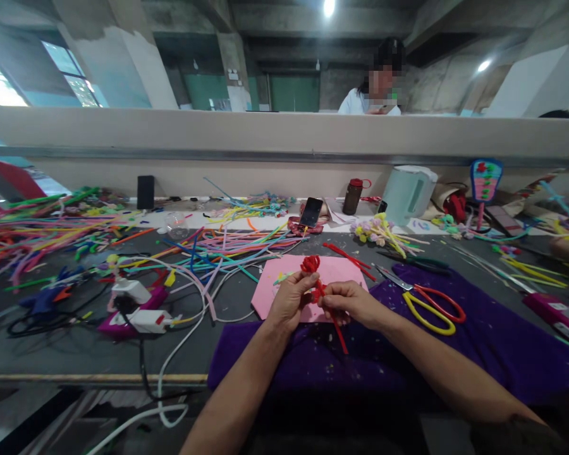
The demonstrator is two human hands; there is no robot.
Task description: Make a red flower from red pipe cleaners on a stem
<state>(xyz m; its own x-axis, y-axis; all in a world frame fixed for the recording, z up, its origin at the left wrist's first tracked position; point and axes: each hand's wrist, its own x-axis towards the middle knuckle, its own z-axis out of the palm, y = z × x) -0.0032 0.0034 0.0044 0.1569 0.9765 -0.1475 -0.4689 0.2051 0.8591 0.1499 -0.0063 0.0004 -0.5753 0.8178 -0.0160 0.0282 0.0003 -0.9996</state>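
Between my two hands is a flower of red pipe cleaners [310, 263], its looped head up and a red stem slanting down below. My left hand [293, 292] pinches it just under the head. Lower down, the fingers of my right hand [342, 299] close on the red pipe cleaner stem [340, 338]. Both hands are above a pink board [264, 294] lying on a purple cloth [246, 354]. Several loose red pipe cleaners [351, 258] lie just past the board. To the right, scissors [431, 306] with red and yellow handles rest on the cloth.
Power strips [135, 316] with a white cord and a blue glue gun [45, 300] are at left. Heaps of coloured pipe cleaners [71, 234] spread behind them. A phone [311, 212], a brown bottle [353, 196] and a green bin [408, 196] stand along the back. A person [379, 82] is beyond the partition.
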